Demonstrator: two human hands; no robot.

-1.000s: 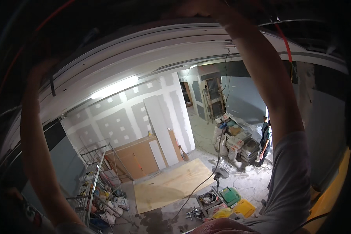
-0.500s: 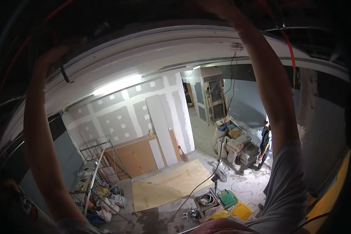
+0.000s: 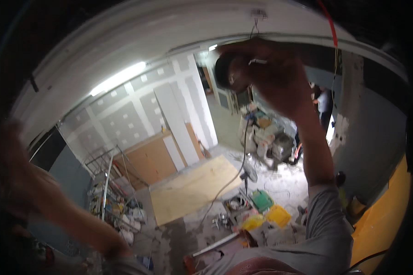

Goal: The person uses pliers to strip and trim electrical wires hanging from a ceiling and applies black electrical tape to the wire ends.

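Right hand (image 3: 275, 75) clamped around one dark object (image 3: 223, 71); left hand (image 3: 11, 158), well apart, blurred, can't tell its grip. Floor (image 3: 287, 183) below: one fan (image 3: 249, 173), one plywood sheet (image 3: 195, 188).

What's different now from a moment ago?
The right hand has come down from the dark overhead, a dark roundish object in its grip; when it was grabbed is unclear. The left hand has dropped toward the left edge, blurred. The view has shifted too. The pale sheet still lies on the floor.
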